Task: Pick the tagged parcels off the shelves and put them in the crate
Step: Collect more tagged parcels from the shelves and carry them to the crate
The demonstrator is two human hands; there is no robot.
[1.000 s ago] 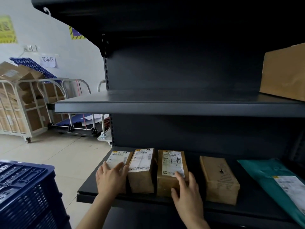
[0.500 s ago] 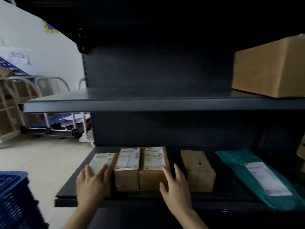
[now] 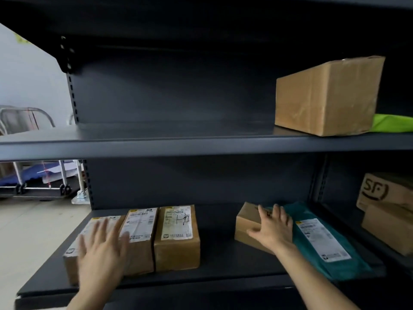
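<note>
No parcel lifted yet. My right hand (image 3: pixel 271 229) rests spread on the plain box (image 3: pixel 245 222); my left hand (image 3: pixel 101 249) hovers released over the labelled boxes (image 3: pixel 140 222). Crate unseen.

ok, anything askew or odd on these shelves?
Mostly tidy. The teal plastic mailer bag lies diagonally, its near end overhanging the lower shelf edge. The small unlabelled cardboard box under the right hand sits slightly skewed.

left hand (image 3: pixel 101 249) motion-blurred, label text (image 3: pixel 177 222) too small to read, green bag (image 3: pixel 393 123) cut by right edge
</note>
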